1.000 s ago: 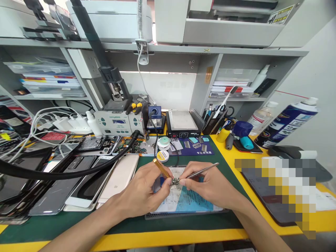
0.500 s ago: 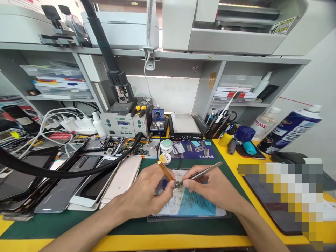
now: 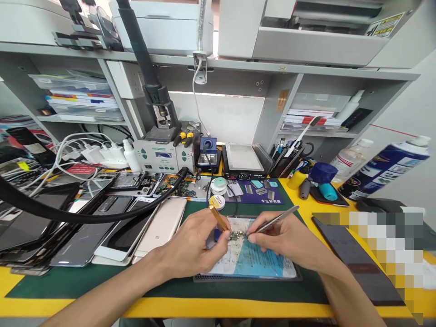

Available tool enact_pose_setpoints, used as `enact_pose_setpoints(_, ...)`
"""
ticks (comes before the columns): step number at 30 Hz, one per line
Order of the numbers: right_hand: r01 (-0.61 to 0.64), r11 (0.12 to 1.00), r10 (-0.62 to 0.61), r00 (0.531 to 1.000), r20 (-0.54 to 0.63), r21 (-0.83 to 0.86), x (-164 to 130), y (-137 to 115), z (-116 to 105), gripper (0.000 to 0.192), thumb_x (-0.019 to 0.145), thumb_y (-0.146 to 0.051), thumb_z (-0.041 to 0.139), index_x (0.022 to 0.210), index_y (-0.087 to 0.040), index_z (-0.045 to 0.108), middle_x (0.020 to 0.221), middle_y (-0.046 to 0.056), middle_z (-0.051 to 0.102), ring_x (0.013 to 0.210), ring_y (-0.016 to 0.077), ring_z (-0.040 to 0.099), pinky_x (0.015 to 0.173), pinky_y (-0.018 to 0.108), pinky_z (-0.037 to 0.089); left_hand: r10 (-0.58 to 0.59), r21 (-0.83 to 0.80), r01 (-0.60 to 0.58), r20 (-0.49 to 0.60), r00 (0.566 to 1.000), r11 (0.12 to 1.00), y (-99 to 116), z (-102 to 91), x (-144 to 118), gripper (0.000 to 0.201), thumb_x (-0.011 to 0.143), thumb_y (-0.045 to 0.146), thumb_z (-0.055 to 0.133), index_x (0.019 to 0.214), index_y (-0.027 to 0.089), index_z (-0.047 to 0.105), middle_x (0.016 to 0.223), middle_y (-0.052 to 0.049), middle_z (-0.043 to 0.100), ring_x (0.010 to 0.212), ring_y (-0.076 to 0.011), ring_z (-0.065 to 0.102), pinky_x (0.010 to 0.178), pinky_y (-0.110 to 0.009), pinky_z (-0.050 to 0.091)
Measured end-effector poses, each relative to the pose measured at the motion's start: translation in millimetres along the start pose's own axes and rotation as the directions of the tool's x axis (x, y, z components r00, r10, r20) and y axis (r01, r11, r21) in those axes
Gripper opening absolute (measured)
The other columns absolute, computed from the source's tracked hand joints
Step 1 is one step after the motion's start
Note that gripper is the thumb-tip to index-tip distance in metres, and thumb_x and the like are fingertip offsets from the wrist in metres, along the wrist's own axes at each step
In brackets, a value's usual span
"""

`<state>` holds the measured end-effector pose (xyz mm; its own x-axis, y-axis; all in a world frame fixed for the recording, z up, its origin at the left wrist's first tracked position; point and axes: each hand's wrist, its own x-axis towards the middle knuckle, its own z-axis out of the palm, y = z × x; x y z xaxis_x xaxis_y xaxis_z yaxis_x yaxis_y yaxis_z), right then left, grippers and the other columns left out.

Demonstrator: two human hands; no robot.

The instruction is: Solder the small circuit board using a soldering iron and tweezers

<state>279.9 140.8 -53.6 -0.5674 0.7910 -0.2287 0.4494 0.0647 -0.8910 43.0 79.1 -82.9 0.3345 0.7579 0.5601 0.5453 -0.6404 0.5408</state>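
A small green circuit board (image 3: pixel 237 235) is between my two hands, over a white and blue printed pad (image 3: pixel 235 263). My left hand (image 3: pixel 195 243) is closed in a pinch round a slim gold-coloured tool (image 3: pixel 220 217), its thumb at the board's left edge. Whether the tool's lower end touches the board is hidden by the fingers. My right hand (image 3: pixel 282 236) is closed on silver tweezers (image 3: pixel 277 219), held like a pen, with the tips by the board's right end.
Several phones (image 3: pixel 156 229) lie at the left under a thick black hose (image 3: pixel 102 222). Behind stand a soldering station (image 3: pixel 163 154), solder reels (image 3: pixel 218 185) and a hot plate (image 3: pixel 243 159). A spray can (image 3: pixel 384 168) leans at the right; a dark phone (image 3: pixel 361 263) lies nearer.
My right hand has moved slightly right, away from my left, and more of the circuit board shows between them. The whole view has shifted a little.
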Motion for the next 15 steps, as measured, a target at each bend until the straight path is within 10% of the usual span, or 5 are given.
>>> enact_pose_setpoints(15,0.132,0.99,-0.135,0.989,-0.063,-0.052,6,-1,18,0.019,0.085,-0.037,0.073,0.088,-0.02,0.079,0.083,0.006,0.072,0.063,0.0166,0.061,0.055,0.028,0.047,-0.005,-0.03,0.005,0.004,1.0,1.0,1,-0.8,0,0.011,0.094,0.014,0.052,0.1,0.017,0.061,0.087,-0.005,0.068,0.079,-0.0175,0.062,0.072,-0.031,0.05)
